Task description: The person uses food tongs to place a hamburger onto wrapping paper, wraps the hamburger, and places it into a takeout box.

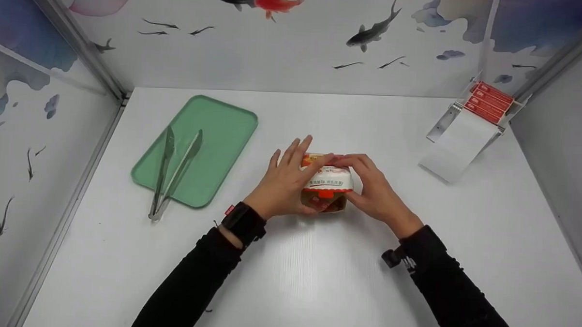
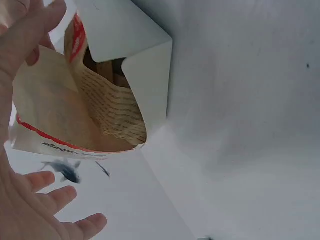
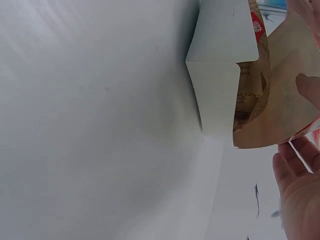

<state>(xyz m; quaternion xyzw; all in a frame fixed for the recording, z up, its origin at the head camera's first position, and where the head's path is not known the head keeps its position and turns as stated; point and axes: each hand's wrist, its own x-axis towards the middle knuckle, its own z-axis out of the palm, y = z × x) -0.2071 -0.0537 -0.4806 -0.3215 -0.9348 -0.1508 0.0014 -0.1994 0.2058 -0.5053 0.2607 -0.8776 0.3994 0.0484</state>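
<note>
A white paperboard food box [image 1: 328, 180] with red-orange trim sits in mid-table, its lid [image 2: 55, 100] raised. Printed brown wrapping paper [image 2: 110, 100] shows inside through the gap. At the box's left side is my left hand [image 1: 283, 187], index fingertip on the lid and thumb low by the front; the other fingers stretch out straight. My right hand [image 1: 377, 193] grips the lid's right edge. In the right wrist view, its thumb [image 3: 310, 87] lies on the lid's brown inner face and its fingers [image 3: 286, 167] are beneath the outer edge.
Left of the box, a green tray [image 1: 219, 132] carries metal tongs [image 1: 167, 178], their joined end over its near edge. At the back right stands a holder [image 1: 442, 123] with red packets [image 1: 489, 102] and a white sheet [image 1: 458, 145]. Printed panels [image 1: 294, 57] border the table.
</note>
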